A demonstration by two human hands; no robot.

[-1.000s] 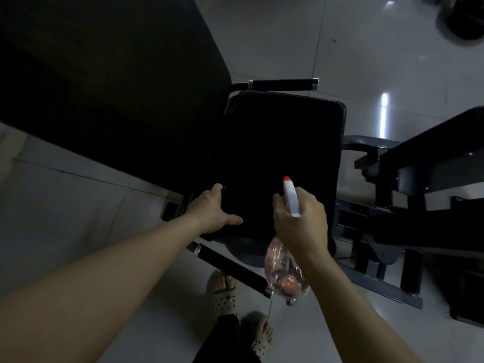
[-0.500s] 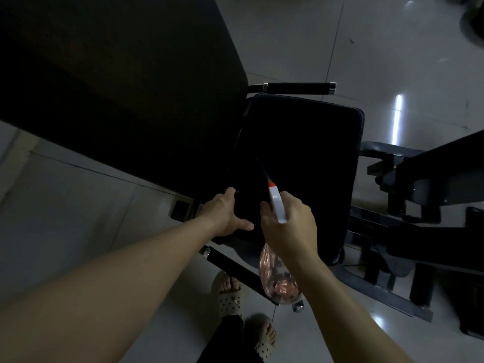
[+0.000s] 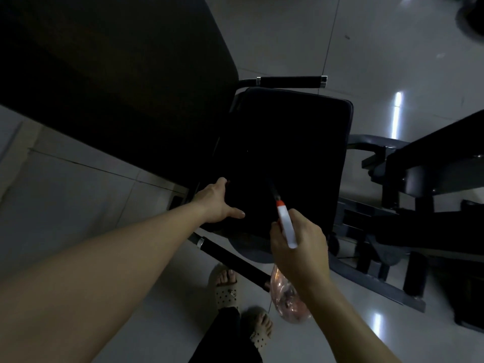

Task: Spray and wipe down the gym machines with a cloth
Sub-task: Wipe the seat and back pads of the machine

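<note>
1 left hand point(image 3: 218, 203), fingers flat and thumb spread, resting on the near-left edge of 1 black seat pad point(image 3: 288, 142); 1 right hand point(image 3: 298, 247) gripping 1 clear spray bottle point(image 3: 286, 226), orange nozzle pointing at the pad.

Clear spray bottle point(image 3: 288, 299), orange tip point(image 3: 279, 203) twd black seat pad point(image 3: 288, 153)

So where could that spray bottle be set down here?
The seat pad is bare beyond the left hand and the spray bottle in the right hand. Open floor tiles lie past the upper handle. Crowded: the machine frame on the right, and the lower handle by the sandalled feet.
</note>
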